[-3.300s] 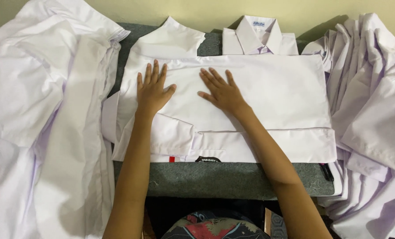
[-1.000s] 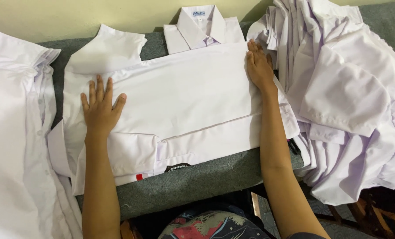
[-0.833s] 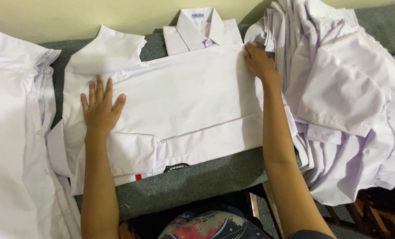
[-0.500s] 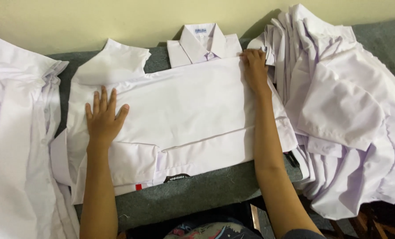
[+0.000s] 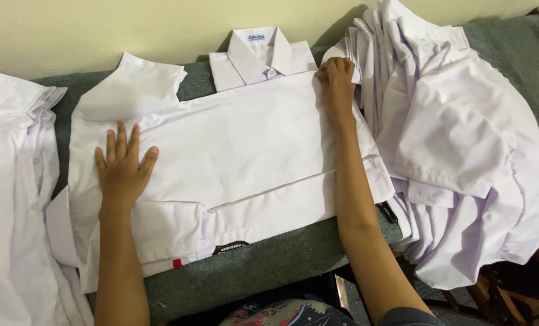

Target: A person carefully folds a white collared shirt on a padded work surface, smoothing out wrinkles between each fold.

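Observation:
A white collared shirt [image 5: 245, 151] lies face down across a grey padded surface [image 5: 263, 271], its collar [image 5: 260, 51] toward the wall and one short sleeve [image 5: 133, 84] spread out at the upper left. My left hand [image 5: 122, 166] rests flat on the shirt's left part, fingers spread. My right hand [image 5: 337, 81] sits at the shirt's upper right edge with fingers curled, pinching the fabric fold there. A small dark label [image 5: 230, 247] and a red tag [image 5: 177, 263] show at the shirt's near hem.
A heap of white shirts [image 5: 457, 145] is piled on the right, hanging over the surface's edge. More white shirts [image 5: 12, 199] lie stacked on the left. A pale yellow wall [image 5: 161, 24] runs behind. Patterned clothing on my lap [image 5: 287, 314] shows below.
My right hand slid from the shirt's middle to its upper right edge and curled onto the fabric. The left hand stayed flat on the left part. The view shifted.

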